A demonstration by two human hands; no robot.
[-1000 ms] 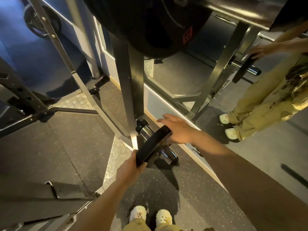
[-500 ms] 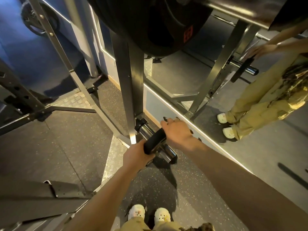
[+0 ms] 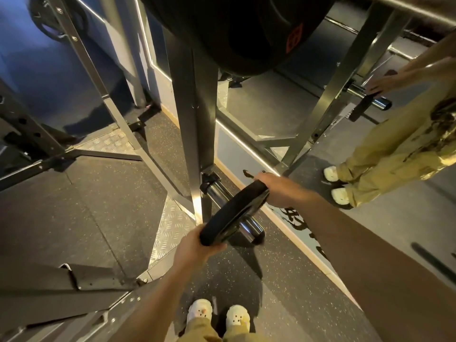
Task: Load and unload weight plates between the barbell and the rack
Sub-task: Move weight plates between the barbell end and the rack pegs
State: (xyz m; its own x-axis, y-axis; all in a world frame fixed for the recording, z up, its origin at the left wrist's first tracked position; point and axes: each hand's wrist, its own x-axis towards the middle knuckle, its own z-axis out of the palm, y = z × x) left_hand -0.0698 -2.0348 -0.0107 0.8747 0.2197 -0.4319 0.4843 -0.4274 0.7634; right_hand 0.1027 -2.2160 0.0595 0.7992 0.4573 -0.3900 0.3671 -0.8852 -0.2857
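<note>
A small black weight plate (image 3: 234, 213) is threaded on the chrome storage peg (image 3: 249, 227) that sticks out low from the rack upright (image 3: 195, 124). My left hand (image 3: 197, 250) grips the plate's near lower edge. My right hand (image 3: 278, 188) grips its far upper edge. The plate sits about midway along the peg, tilted. A large black plate (image 3: 234, 30) with a red logo hangs overhead on the barbell (image 3: 419, 8).
A wall mirror on the right reflects a person in tan trousers (image 3: 394, 149) holding a plate on a peg (image 3: 370, 99). Rack legs and checker-plate feet (image 3: 170, 230) spread over the rubber floor. Another plate (image 3: 56, 21) hangs far left. My white shoes (image 3: 217, 314) stand below.
Both hands stayed on the small plate; the plate now shows more of its length between my hands and sits slightly further out along the peg.
</note>
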